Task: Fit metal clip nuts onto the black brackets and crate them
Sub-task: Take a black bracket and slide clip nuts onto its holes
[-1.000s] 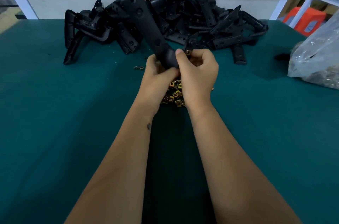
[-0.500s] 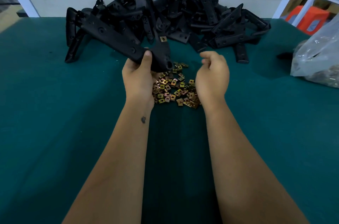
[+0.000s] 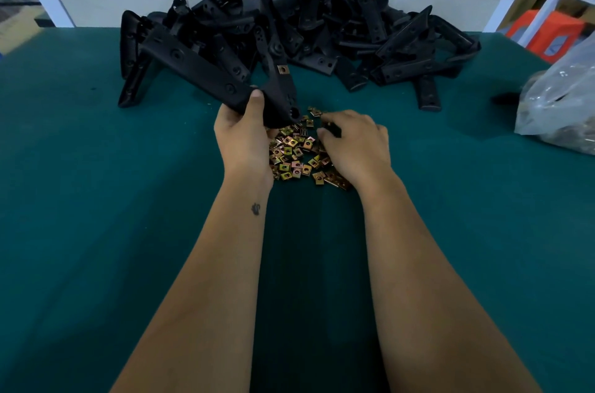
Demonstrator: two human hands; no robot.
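My left hand (image 3: 244,131) grips a long black bracket (image 3: 199,67) by its bend, thumb on top; the long arm points up and left. One brass clip nut (image 3: 282,69) is fitted on the bracket's short arm. A loose pile of brass clip nuts (image 3: 294,154) lies on the green table between my hands. My right hand (image 3: 352,141) is lowered onto the right side of that pile, fingers curled down among the nuts; whether it pinches one is hidden. A big heap of black brackets (image 3: 306,25) sits at the back.
A clear plastic bag (image 3: 560,102) of parts lies at the right edge of the green table (image 3: 96,199). A single bracket (image 3: 428,96) lies apart from the heap. A red stool (image 3: 544,35) and white frame stand beyond the table's far right corner.
The bracket swung from upright between both hands to tilted left in my left hand alone. My right hand let go and dropped onto the nut pile.
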